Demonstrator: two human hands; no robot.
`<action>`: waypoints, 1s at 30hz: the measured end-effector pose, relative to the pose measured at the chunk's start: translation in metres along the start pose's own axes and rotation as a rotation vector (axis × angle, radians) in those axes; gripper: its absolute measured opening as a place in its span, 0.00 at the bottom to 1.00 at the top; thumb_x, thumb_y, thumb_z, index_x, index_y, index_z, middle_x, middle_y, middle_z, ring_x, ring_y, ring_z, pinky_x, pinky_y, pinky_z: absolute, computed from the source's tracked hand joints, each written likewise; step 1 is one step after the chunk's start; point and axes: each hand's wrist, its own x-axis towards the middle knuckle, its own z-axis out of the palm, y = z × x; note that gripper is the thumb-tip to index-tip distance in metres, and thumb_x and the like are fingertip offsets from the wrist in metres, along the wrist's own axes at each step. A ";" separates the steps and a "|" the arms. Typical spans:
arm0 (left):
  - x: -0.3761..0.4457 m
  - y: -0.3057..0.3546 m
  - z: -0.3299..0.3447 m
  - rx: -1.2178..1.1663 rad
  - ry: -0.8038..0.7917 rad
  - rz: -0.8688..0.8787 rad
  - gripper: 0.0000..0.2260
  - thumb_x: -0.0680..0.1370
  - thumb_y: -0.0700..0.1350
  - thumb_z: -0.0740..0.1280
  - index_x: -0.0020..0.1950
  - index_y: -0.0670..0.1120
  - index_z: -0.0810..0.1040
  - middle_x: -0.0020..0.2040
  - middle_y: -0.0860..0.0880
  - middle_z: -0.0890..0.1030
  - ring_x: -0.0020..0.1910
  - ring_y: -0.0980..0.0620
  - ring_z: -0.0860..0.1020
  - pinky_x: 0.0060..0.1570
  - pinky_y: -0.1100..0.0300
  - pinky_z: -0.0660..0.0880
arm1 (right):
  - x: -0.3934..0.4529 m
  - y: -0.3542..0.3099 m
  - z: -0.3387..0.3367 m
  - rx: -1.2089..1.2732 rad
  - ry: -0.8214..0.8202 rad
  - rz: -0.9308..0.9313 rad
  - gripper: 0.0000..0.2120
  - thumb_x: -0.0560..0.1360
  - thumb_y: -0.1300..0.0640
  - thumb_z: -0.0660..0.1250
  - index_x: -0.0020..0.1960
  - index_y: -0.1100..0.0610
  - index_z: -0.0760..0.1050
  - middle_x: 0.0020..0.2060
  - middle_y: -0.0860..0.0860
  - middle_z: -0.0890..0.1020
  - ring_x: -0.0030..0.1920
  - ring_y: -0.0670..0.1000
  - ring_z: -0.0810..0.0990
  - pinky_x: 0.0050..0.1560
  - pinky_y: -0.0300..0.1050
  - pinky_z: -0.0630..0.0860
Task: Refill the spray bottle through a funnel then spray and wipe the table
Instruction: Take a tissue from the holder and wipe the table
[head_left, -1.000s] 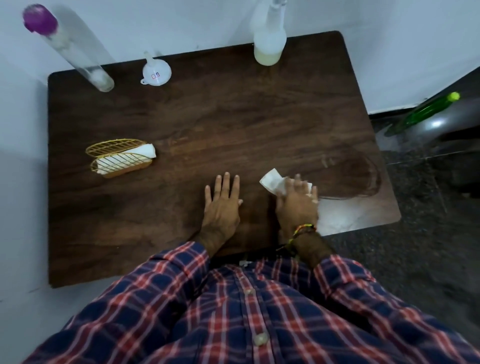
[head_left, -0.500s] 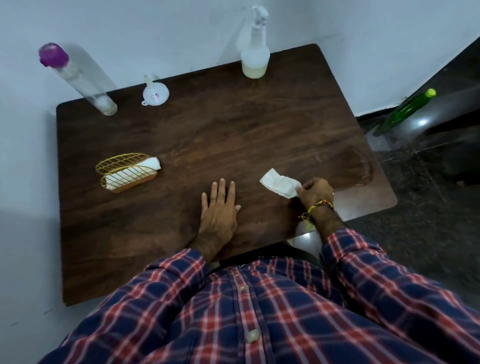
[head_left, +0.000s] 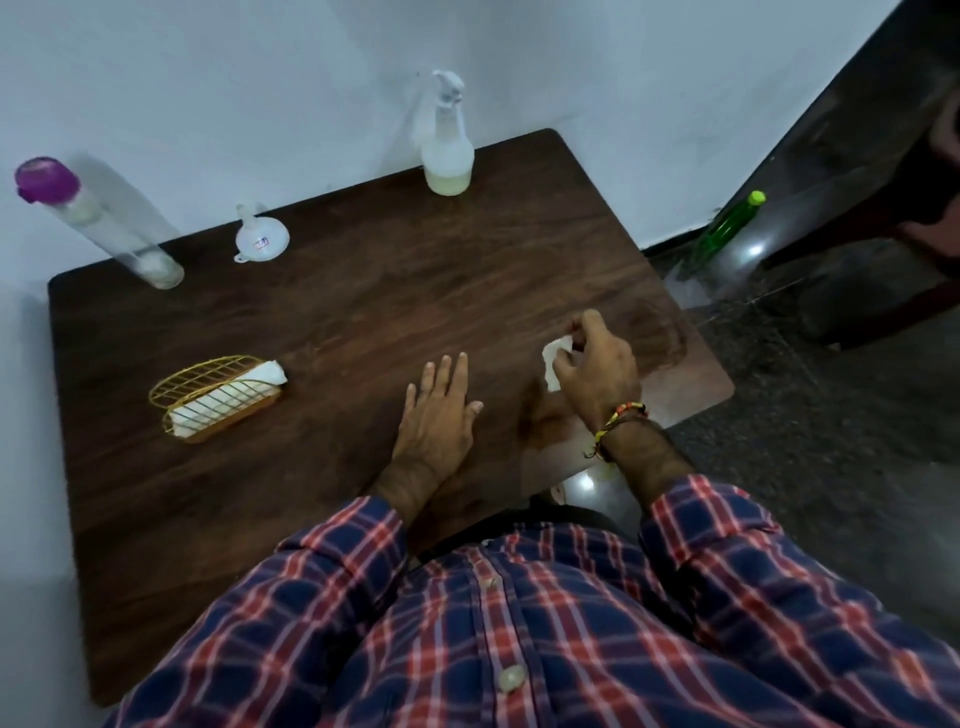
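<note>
Dark wood table fills most of the view. Spray bottle sits at the far edge by the wall. Left hand lies flat, fingers straight; right hand pinches a white tissue near the table's right edge.

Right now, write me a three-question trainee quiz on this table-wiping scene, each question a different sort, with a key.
1. True or false: the left hand lies flat on the table with straight fingers.
2. Multiple choice: what does the right hand hold? A) the funnel B) a white tissue C) the spray bottle
3. Fill in: the spray bottle stands at the table's far edge, against the ____.

Key
1. True.
2. B: the fingers curl round the white tissue; the funnel sits untouched near the far left, beside the purple-capped bottle.
3. Wall.
</note>
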 end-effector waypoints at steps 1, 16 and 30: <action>0.003 0.002 -0.002 -0.014 0.001 0.015 0.27 0.84 0.52 0.54 0.80 0.48 0.47 0.81 0.47 0.51 0.79 0.47 0.48 0.77 0.47 0.48 | 0.000 -0.005 -0.005 -0.027 0.006 -0.034 0.10 0.74 0.59 0.68 0.54 0.55 0.72 0.45 0.52 0.81 0.48 0.58 0.81 0.46 0.56 0.79; 0.072 0.087 0.028 0.005 -0.168 0.054 0.34 0.80 0.50 0.64 0.80 0.47 0.49 0.80 0.43 0.44 0.79 0.42 0.45 0.76 0.47 0.49 | 0.024 0.049 -0.083 0.049 0.263 0.077 0.12 0.71 0.61 0.73 0.53 0.54 0.77 0.40 0.44 0.78 0.46 0.53 0.82 0.49 0.50 0.80; 0.261 0.272 0.085 0.181 -0.055 -0.170 0.37 0.80 0.60 0.60 0.80 0.44 0.46 0.80 0.40 0.43 0.79 0.40 0.43 0.75 0.38 0.44 | 0.186 0.229 -0.166 0.263 0.215 0.140 0.12 0.70 0.62 0.73 0.52 0.53 0.79 0.40 0.47 0.82 0.45 0.52 0.83 0.48 0.46 0.79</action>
